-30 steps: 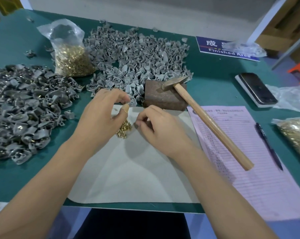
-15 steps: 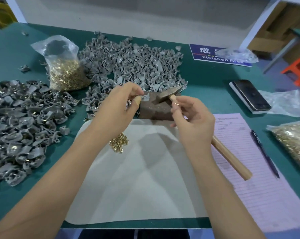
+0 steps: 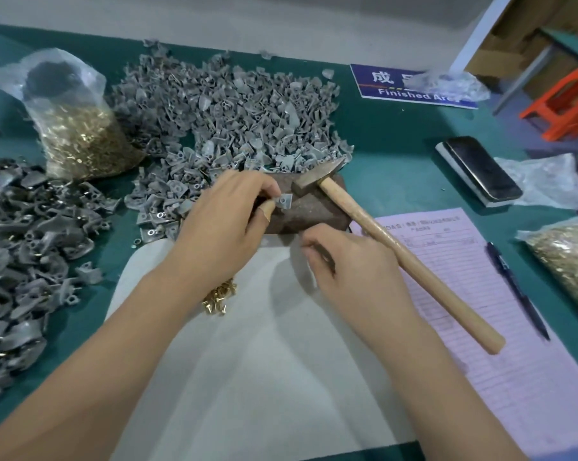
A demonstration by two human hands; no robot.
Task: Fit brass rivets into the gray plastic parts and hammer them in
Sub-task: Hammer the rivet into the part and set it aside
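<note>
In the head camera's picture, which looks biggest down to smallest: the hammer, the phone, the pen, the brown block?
1. hammer
2. pen
3. brown block and phone look alike; the hands hide part of the block.

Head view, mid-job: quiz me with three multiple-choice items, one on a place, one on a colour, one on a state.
1. Where does the hammer's head rest?
A. on the brown block
B. on the pink form
C. on the phone

2. What colour is the table cover?
A. red
B. teal green
C. yellow

3. What is the left hand doing?
A. lying flat and idle
B. gripping the hammer handle
C. pinching a gray plastic part on the block

Answers:
1 A: the hammer has its head on the brown block, its handle slanting over the pink form.
2 B: the table cover is teal green.
3 C: the left hand pinches the gray plastic part against the block's top.
</note>
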